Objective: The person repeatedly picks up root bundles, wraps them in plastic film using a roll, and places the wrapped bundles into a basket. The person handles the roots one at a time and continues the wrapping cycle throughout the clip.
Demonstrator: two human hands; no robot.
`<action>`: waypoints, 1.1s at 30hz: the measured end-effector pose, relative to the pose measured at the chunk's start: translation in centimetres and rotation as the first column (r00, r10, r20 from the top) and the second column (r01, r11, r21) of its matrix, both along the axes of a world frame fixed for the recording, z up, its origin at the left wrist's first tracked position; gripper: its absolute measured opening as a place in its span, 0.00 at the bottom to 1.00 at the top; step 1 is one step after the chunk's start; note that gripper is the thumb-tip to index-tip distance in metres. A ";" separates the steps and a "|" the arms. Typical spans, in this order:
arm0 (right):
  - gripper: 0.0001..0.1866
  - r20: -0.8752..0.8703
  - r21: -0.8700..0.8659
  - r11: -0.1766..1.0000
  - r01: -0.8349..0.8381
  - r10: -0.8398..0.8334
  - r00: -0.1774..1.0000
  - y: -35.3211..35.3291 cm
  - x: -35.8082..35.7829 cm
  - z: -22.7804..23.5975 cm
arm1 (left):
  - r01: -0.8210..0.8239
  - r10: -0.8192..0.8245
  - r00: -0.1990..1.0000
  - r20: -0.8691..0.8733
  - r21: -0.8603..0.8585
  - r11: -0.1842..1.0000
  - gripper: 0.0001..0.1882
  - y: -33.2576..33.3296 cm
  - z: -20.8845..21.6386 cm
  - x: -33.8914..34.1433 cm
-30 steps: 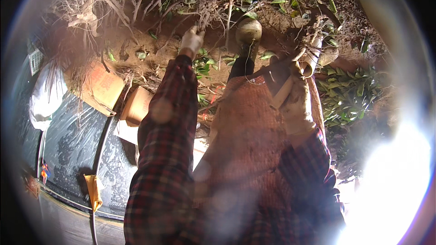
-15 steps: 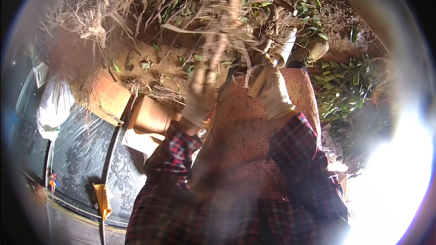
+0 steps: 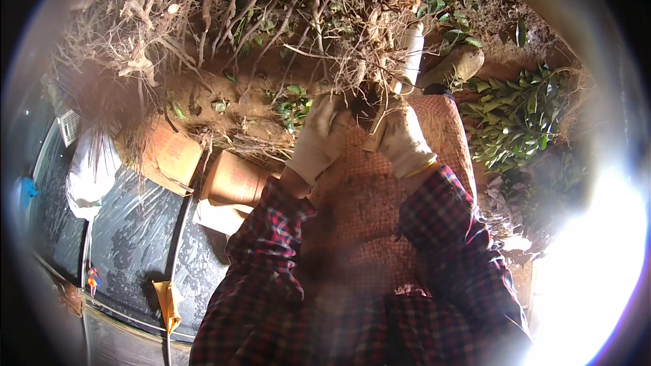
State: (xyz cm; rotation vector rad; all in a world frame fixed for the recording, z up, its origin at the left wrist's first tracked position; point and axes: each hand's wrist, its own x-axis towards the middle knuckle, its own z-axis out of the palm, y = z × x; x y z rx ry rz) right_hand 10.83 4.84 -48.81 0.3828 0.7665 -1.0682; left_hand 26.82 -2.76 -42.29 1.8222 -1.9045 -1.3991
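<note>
In a pale work glove, my left hand (image 3: 321, 134) is curled closed above my lap, and what lies inside its fingers is hidden. Close beside it, my gloved right hand (image 3: 405, 138) is closed around a flat tan handle-like piece (image 3: 375, 133), its far end hidden. Just beyond both hands is a tangle of thin woody roots (image 3: 366, 61); I cannot tell whether my left fingers touch it. A white tube (image 3: 411, 54) stands beyond the right hand, beside the roots. A stained orange woven cloth (image 3: 366, 196) covers my lap.
A heap of rooted stems (image 3: 142, 47) fills the far left. Cut leafy branches (image 3: 519, 112) lie at right. Two cardboard boxes, one square (image 3: 169, 156) and one rounded (image 3: 234, 179), stand left, near a white bag (image 3: 91, 169) and dark plastic sheeting (image 3: 132, 251).
My left hand, blurred and holding a rooted stem up and away, has come right, closer to my right hand. The raised stem is no longer distinct. The right hand has barely shifted.
</note>
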 end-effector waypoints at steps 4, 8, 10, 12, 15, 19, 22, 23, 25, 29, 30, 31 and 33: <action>0.20 0.157 -0.184 0.924 0.336 -0.310 0.938 0.0 0.5 0.7 | -0.285 0.465 0.875 -0.134 0.633 0.720 0.31 -0.9 -0.8 0.3; 0.23 -0.967 0.038 0.679 -0.733 -0.161 -0.199 -0.5 -0.3 2.5 | -0.012 0.491 0.830 -0.263 0.873 0.488 0.27 -1.8 -1.1 0.7; 0.24 -0.923 0.289 0.607 -0.740 -0.029 -0.384 -0.8 -1.2 3.4 | 0.124 0.307 0.823 -0.477 0.680 0.723 0.26 -2.0 -0.8 0.3; 0.24 -0.940 0.331 0.594 -0.734 0.278 -0.199 -1.1 -2.3 4.2 | 0.196 0.022 0.911 -0.411 0.480 0.855 0.25 -2.2 0.0 -0.6; 0.23 -0.639 0.249 0.829 -0.501 0.529 0.558 -1.2 -4.0 5.9 | -0.041 0.186 0.967 -0.172 0.617 0.786 0.19 -3.4 3.1 -1.6; 0.21 -0.140 0.529 0.847 0.044 0.037 0.989 0.5 -6.7 11.1 | 0.099 -0.088 0.995 -0.044 0.480 0.872 0.14 -7.5 9.4 -1.2; 0.16 -0.291 0.471 0.834 0.287 -0.161 0.943 3.5 -9.6 17.4 | -0.136 0.244 0.967 -0.075 0.658 0.740 0.11 -10.1 14.8 -1.7; 0.15 -0.334 0.499 0.780 0.378 -0.229 0.914 3.8 -10.0 18.6 | -0.167 0.299 0.950 -0.096 0.652 0.740 0.11 -11.1 16.4 -2.3; 0.13 -0.378 0.564 0.780 0.271 -0.047 0.925 4.4 -12.5 20.1 | 0.204 -0.270 0.928 0.258 0.258 0.944 0.16 -13.9 19.4 -4.0; 0.08 -0.283 0.229 0.687 0.689 -0.631 0.723 5.4 -14.8 21.0 | 0.626 -0.477 0.767 0.430 -0.334 0.705 0.25 -19.4 25.0 -9.5; 0.10 -0.219 0.104 0.660 0.744 -0.715 0.664 5.5 -15.0 20.8 | 0.675 -0.517 0.708 0.480 -0.248 0.695 0.25 -20.7 25.9 -11.6; 0.10 -0.274 0.222 0.599 0.769 -0.719 0.639 5.5 -15.1 20.6 | 0.713 -0.559 0.639 0.528 -0.135 0.688 0.26 -22.1 26.7 -13.9; 0.12 -0.314 0.341 0.583 0.737 -0.668 0.674 5.6 -15.1 20.3 | 0.835 -0.653 0.546 0.525 -0.272 0.479 0.26 -24.5 27.4 -19.6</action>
